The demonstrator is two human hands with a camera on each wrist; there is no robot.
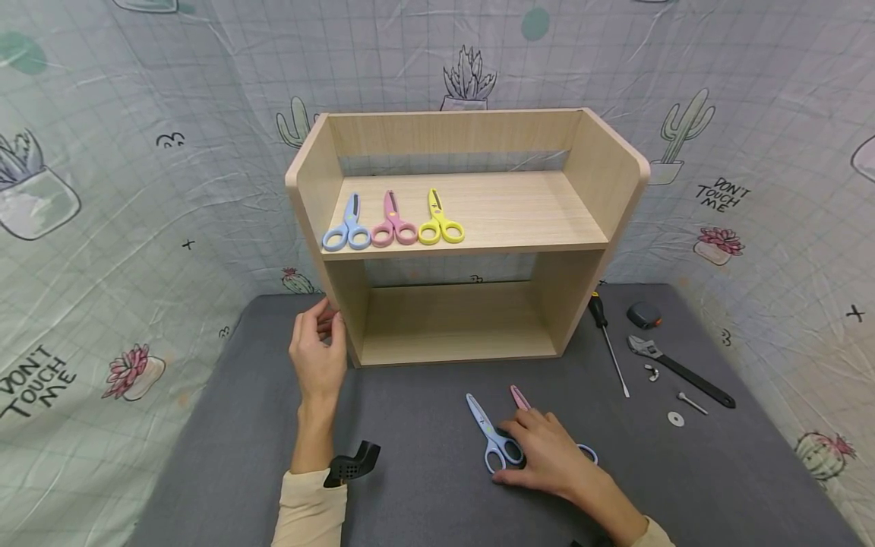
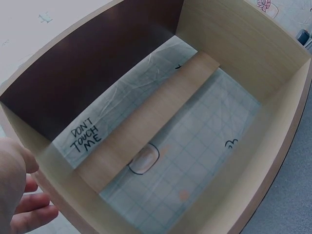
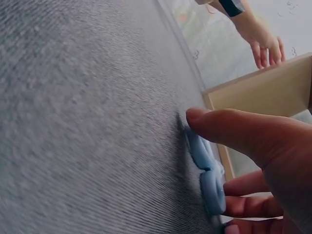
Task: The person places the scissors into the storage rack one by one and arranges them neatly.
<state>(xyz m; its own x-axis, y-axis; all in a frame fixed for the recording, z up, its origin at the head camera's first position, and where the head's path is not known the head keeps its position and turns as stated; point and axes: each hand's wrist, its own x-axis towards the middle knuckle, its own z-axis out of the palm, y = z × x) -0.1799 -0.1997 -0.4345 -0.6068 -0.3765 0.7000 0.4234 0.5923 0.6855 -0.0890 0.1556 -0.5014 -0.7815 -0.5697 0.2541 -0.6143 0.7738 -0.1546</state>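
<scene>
Currently resting right hand point(image 1: 547, 454) over two pairs of scissors on tabletop point(image 1: 424, 425): blue scissors point(image 1: 494, 437), thumb at handle loops, fingers loosely curled, not clamping yet; pink scissors point(image 1: 519, 397) mostly hidden under fingers. Steadying shelf unit point(image 1: 465, 228) w/ left hand point(image 1: 317, 353), fingertips touching its left side panel. Risking, prob.: dragging pink pair along w/ blue, blades swinging open if grabbing by one loop only, nudging shelf and shifting three scissors on upper shelf.

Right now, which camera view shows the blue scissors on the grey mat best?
The head view: the blue scissors show whole, blades and handles, under the right hand. The right wrist view shows only blurred blue handles; the left wrist view shows none.
</scene>
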